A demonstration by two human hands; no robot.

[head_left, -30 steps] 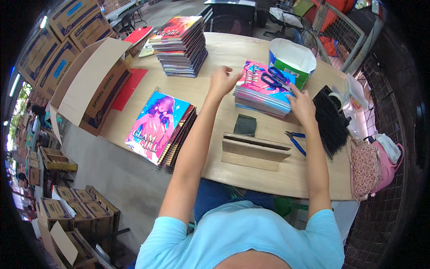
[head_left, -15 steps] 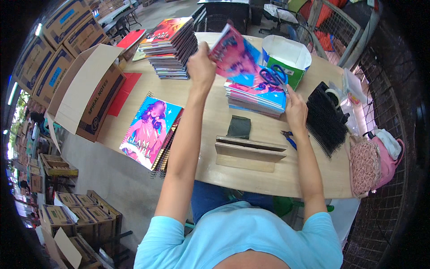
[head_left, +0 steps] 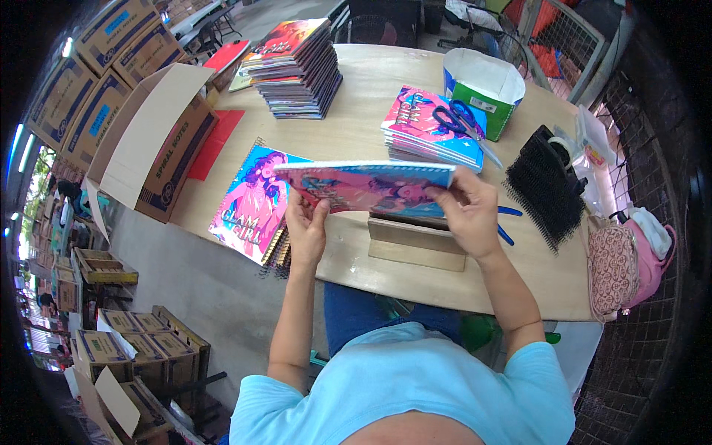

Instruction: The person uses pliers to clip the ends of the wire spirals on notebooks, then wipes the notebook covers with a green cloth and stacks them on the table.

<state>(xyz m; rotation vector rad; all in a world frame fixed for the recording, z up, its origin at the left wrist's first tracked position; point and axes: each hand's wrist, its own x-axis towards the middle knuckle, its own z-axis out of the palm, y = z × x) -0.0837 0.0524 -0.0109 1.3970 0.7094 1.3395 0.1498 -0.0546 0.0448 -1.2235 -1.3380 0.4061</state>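
Observation:
Between both hands I hold a notebook (head_left: 363, 189) with a pink and blue cover, tilted, its punched edge upward. My left hand (head_left: 306, 226) grips its left end, and my right hand (head_left: 469, 210) pinches the right end. Just below it stands a slotted wooden stand (head_left: 417, 252), partly hidden. Scissors with dark blue handles (head_left: 461, 122) lie on a stack of similar notebooks (head_left: 415, 119) beyond the held one. Spiral-bound notebooks (head_left: 252, 200) lie to the left of my left hand. The blue handles of pliers (head_left: 506, 226) show beside my right hand.
A tall pile of notebooks (head_left: 297, 81) stands at the back left, near an open carton (head_left: 170, 167) and a red sheet (head_left: 215, 144). On the right are black spiral coils (head_left: 545, 196), a green and white box (head_left: 486, 100) and a pink bag (head_left: 615, 263).
The notebook has come from above the stack toward me and is now in both hands. My right hand has let go of the scissors, which rest on the stack.

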